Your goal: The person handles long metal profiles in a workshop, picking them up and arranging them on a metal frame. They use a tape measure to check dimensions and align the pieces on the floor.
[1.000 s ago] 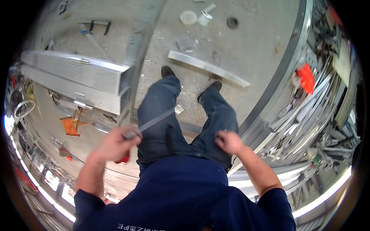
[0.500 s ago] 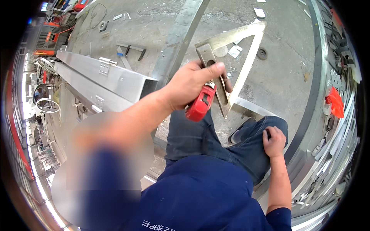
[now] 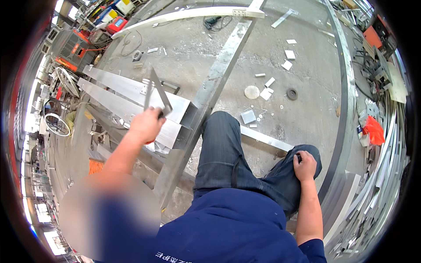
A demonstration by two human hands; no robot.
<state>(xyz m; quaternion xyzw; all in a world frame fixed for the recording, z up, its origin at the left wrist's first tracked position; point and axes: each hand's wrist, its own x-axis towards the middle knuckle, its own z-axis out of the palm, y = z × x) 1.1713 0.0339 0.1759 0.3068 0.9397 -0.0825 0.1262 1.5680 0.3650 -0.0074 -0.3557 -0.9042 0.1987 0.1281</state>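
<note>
My left hand (image 3: 147, 125) is closed on a metal triangular set square (image 3: 161, 90), gripping it near its thick edge, with one corner pointing away from me. A sliver of a red tape measure (image 3: 150, 142) shows beneath the same hand; the rest is hidden. Under the square lie two silver rectangular metal tubes (image 3: 174, 109), side by side across a long steel beam (image 3: 219, 65). On my right knee rests my right hand (image 3: 305, 165), its fingers curled in and no object visible in it.
Metal offcuts (image 3: 248, 116), a round disc (image 3: 252, 92) and a dark ring (image 3: 291, 94) lie on the concrete floor ahead. A drill (image 3: 212, 22) lies farther off. Metal strips and a red bag (image 3: 374, 130) are along the right; an orange-and-grey machine (image 3: 72, 50) stands far left.
My left hand has swung left from in front of my knees to over the metal tubes, carrying the set square and tape measure. My right hand has stayed on the knee.
</note>
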